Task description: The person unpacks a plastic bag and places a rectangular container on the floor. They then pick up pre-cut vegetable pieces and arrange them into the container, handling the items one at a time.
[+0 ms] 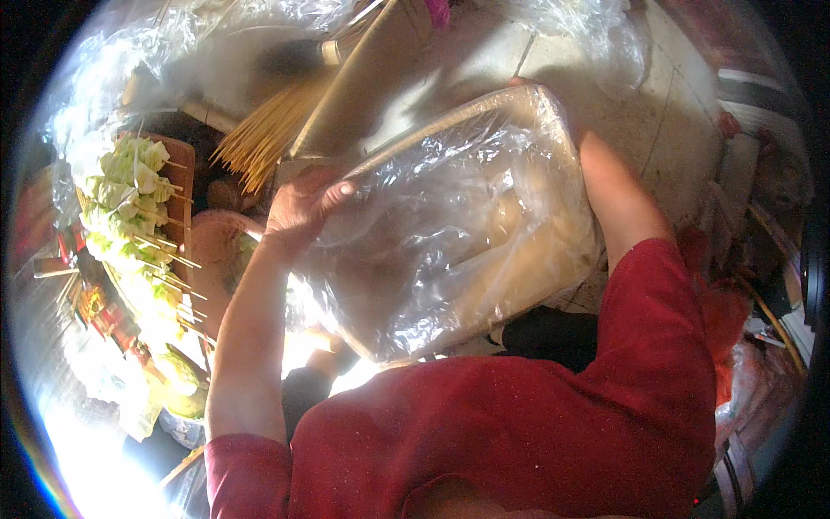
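Note:
A rectangular tan tray (447,126), lined or wrapped with clear plastic film (447,227), is held tilted in front of my body. My left hand (301,202) grips its left edge, thumb over the rim. At the far right corner is my right hand (517,82); only a fingertip shows above the rim, and the rest is hidden behind the tray. The film is wrinkled and glossy, and I cannot tell whether anything lies under it. Left of my left hand, skewered green leafy vegetables (130,178) are piled along a brown tray (180,152).
A bundle of thin bamboo sticks (275,126) fans out beyond my left hand, beside a long board-like edge (343,78). A reddish-brown basin (214,259) stands near my left forearm. Clear plastic sheeting (593,32) lies at the back, over pale floor tiles (648,97).

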Tool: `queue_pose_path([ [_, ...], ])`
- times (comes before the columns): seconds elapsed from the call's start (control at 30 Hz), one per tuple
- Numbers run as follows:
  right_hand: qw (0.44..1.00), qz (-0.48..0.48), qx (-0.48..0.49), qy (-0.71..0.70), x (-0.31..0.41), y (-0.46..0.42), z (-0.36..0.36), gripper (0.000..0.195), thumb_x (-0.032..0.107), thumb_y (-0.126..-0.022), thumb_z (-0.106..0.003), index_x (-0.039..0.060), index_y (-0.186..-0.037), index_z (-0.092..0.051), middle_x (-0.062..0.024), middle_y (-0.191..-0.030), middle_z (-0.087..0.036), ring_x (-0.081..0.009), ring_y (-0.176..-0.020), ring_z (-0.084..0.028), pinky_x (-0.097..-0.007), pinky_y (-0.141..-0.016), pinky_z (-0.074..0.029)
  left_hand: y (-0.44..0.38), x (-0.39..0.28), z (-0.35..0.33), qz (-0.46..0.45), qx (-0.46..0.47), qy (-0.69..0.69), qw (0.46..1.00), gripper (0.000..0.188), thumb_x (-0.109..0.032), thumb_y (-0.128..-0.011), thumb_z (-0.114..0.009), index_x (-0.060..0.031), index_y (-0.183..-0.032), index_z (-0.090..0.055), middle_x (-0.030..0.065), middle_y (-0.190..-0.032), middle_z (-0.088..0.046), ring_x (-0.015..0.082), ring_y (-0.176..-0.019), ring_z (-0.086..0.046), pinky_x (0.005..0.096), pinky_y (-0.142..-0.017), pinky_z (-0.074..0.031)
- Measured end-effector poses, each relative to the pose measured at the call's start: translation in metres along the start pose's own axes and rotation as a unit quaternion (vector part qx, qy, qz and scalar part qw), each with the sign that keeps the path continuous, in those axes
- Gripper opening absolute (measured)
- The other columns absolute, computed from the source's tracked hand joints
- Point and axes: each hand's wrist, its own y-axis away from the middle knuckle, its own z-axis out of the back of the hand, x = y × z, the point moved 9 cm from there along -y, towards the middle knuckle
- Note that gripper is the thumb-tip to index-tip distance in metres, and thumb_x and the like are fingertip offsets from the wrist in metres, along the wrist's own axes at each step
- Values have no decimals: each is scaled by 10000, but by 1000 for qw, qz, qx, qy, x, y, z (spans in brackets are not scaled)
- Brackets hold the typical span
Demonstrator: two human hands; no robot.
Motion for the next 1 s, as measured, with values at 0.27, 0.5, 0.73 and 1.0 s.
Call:
queue_pose_path([
  [0.27, 974, -156, -52, -153, 77, 36, -36, 368, 379, -946, -598, 60, -1125, -635, -86, -1042, -653, -199, -922, -618, -357, -861, -508, 4, -7, 1, 0, 2, -68, 998, 830, -786, -858, -371, -79, -1185, -656, 198, -1087, -655, 400, -1076, -590, 454, -926, -443],
  [0.5, 976, -177, -31, -127, 42, 34, -3, 523, 490, -857, -678, 42, -1126, -676, -108, -1074, -678, -214, -961, -622, -369, -875, -491, -2, -24, 1, -50, 7, -100, 994, 803, -756, -884, -352, -74, -1182, -655, 216, -1109, -652, 405, -1066, -590, 457, -925, -440],
  [0.73, 986, -107, -62, 115, 93, 68, 7, 450, 312, -946, -605, -3, -1267, -591, -138, -1168, -653, -207, -1047, -619, -323, -912, -504, 1, -13, 3, -21, -1, -89, 996, 804, -761, -882, -357, -79, -1175, -667, 203, -1122, -659, 394, -1102, -588, 441, -940, -443],
  [1.0, 988, -82, -88, 93, 80, 71, 11, 364, 260, -935, -603, 35, -1221, -627, -91, -1154, -670, -184, -1039, -620, -312, -930, -481, 0, -13, 3, -20, -4, -106, 994, 838, -790, -866, -334, -85, -1177, -664, 196, -1134, -656, 393, -1114, -584, 446, -938, -445],
])
